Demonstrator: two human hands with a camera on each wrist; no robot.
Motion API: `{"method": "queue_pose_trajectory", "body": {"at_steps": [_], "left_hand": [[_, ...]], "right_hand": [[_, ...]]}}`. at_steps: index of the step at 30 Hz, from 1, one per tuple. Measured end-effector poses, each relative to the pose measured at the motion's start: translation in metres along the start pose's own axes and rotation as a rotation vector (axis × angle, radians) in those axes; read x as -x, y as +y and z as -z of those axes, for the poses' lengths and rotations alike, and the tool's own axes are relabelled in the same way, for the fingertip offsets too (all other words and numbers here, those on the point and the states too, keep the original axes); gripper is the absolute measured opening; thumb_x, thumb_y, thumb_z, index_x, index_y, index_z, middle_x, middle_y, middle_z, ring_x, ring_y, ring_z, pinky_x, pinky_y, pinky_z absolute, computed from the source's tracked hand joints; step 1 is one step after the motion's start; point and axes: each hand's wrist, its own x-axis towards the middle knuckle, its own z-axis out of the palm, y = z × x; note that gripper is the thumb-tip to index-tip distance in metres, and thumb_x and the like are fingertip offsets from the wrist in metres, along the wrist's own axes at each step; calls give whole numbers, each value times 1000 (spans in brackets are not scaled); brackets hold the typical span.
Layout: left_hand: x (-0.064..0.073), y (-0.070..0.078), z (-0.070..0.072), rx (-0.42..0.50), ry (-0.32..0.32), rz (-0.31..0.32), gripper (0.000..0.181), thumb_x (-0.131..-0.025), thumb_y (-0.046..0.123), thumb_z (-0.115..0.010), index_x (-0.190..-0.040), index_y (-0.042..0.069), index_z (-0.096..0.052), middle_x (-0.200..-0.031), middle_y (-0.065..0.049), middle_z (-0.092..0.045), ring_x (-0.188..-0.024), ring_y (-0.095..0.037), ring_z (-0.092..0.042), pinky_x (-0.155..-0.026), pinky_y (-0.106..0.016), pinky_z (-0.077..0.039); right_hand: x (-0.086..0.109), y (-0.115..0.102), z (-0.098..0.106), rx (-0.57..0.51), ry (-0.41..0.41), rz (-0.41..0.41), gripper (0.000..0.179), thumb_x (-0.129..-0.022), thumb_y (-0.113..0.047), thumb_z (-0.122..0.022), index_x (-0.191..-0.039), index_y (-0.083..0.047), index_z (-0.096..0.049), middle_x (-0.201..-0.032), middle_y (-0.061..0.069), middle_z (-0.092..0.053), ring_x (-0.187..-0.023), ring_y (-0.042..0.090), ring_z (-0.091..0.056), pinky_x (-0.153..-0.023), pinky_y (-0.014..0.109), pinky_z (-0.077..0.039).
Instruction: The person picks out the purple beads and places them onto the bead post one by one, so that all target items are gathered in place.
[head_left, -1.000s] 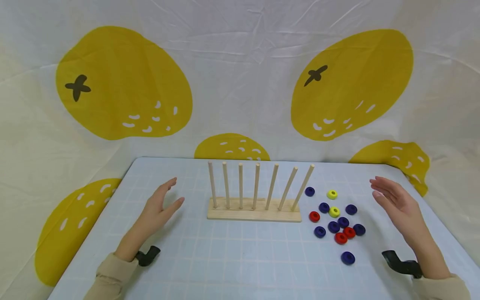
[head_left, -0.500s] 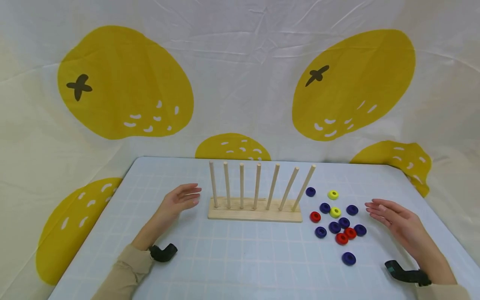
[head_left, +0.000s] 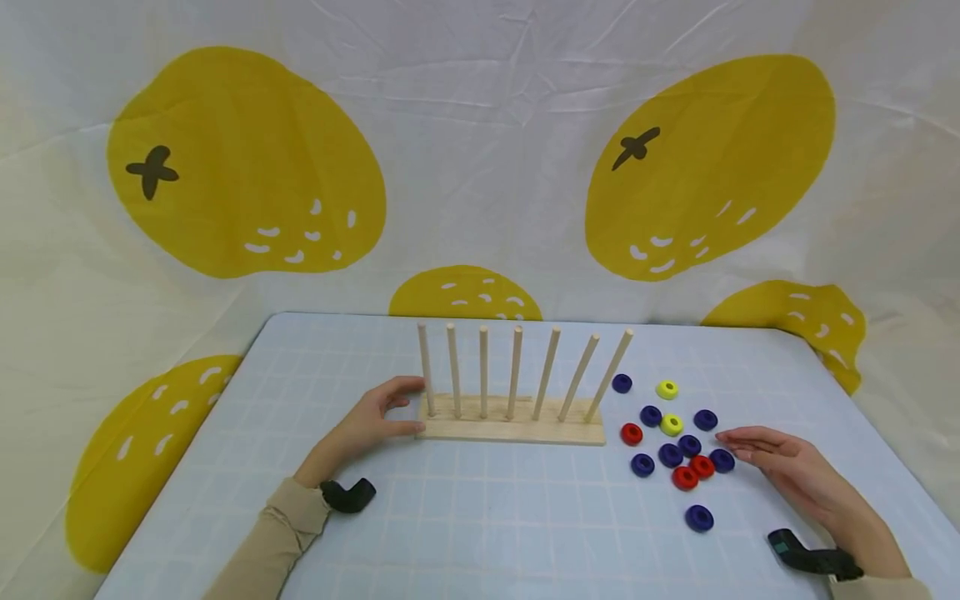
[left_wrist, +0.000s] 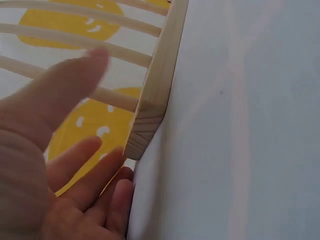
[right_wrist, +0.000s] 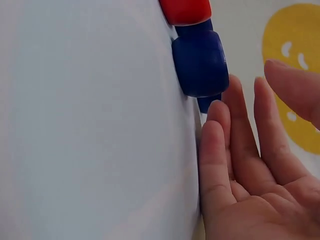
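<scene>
White cloth (head_left: 480, 183) printed with yellow fruit hangs behind a pale table (head_left: 450, 517). On the table, about mid-width and towards the back, stands the wooden rack (head_left: 510, 432), its seven bare pegs (head_left: 513, 371) rising from a flat base. It looks stiff and fairly light; the base ends seem the sound place to grip, since thin pegs might flex or work loose. The left hand (head_left: 373, 422) is at the base's left end, thumb and fingers spread wide; whether they touch the wood I cannot tell. The right hand (head_left: 798, 477) holds nothing, fingers loosely extended, thumb apart, just beside the nearest blue ring (head_left: 722, 467); contact is unclear. Scattered right of the rack lie blue, red (head_left: 685, 485) and yellow rings (head_left: 667, 396). They look light, hard and smooth, perhaps slippery, best pinched by their rounded sides.
</scene>
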Motion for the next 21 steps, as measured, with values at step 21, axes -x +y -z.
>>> {"method": "queue_pose_trajectory", "body": {"at_steps": [21], "left_hand": [[5, -8, -10, -348, 69, -133, 71, -71, 21, -92, -133, 7, -59, -131, -10, -59, -120, -29, -54, -101, -47, -45]], "right_hand": [[-1, 0, -7, 131, 7, -2, 48, -87, -3, -72, -132, 5, -57, -117, -12, -67, -106, -6, -60, -87, 17, -52]]}}
